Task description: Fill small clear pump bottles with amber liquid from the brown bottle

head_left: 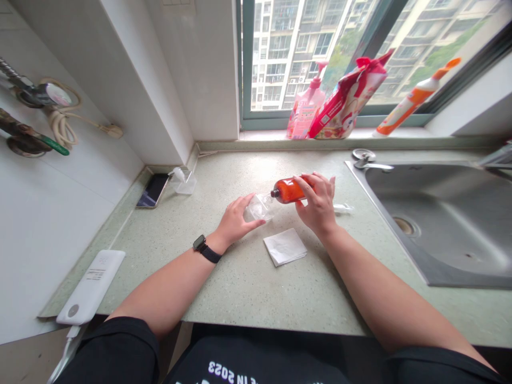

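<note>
Orange bottle (287,191) in right hand (317,201), clear container (260,208)

Stretches the left forearm (168,290) and the right forearm (384,285) forward, both bare, slanting inward. Carries the left wrist (219,244) nearly in line with its arm and the right wrist (328,228) slightly bent. Shapes the left hand (234,221) into a wide grip, thumb stretched toward the right, fingers gently curved opposite. Arches the right hand (318,205) palm-down in a firmer clasp, fingers on the far side, thumb on the near side. Holds these 2 hands near each other, apart, the right slightly farther forward.
</note>
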Action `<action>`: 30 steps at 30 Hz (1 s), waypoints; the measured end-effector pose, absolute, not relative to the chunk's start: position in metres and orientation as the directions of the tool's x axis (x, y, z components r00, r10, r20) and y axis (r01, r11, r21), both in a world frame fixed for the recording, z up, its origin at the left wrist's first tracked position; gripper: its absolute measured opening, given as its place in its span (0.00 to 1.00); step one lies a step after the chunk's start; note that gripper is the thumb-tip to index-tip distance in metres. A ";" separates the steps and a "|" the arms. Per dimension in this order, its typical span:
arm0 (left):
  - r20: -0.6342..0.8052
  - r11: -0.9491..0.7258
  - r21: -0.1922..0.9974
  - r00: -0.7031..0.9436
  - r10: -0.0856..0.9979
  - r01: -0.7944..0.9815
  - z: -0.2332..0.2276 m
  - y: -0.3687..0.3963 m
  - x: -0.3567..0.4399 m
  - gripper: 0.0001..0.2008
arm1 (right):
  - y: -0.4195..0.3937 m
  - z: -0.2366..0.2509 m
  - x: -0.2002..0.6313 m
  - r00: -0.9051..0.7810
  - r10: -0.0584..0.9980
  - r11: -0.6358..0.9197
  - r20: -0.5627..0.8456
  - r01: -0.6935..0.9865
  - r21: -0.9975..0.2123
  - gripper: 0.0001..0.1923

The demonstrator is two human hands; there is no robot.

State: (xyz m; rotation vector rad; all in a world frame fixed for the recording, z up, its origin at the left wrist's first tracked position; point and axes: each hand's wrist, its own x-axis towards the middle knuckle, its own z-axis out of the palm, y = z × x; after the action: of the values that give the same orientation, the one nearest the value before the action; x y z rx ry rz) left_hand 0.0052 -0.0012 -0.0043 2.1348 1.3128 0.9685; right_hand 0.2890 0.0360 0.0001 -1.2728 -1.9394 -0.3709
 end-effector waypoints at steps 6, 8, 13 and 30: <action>0.332 -0.447 0.686 0.301 0.894 0.574 -0.003 -0.001 0.005 0.42 | 0.036 0.000 0.289 -0.200 0.654 0.460 0.730 0.871 -0.174 0.48; 0.333 -0.449 0.687 0.300 0.894 0.572 -0.003 -0.001 0.005 0.42 | 0.036 0.000 0.289 -0.197 0.651 0.461 0.733 0.870 -0.174 0.48; 0.335 -0.449 0.684 0.299 0.893 0.575 -0.003 -0.001 0.006 0.42 | 0.036 0.000 0.289 -0.200 0.646 0.459 0.736 0.873 -0.166 0.46; 0.335 -0.452 0.687 0.303 0.892 0.570 -0.004 -0.001 0.005 0.42 | 0.036 0.000 0.289 -0.208 0.641 0.452 0.739 0.880 -0.145 0.44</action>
State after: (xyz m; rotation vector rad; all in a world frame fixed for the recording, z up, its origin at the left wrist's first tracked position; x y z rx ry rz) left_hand 0.0054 -0.0010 -0.0041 2.1342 1.3002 0.9773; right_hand 0.2893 0.0362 0.0004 -1.2741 -1.9413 -0.3984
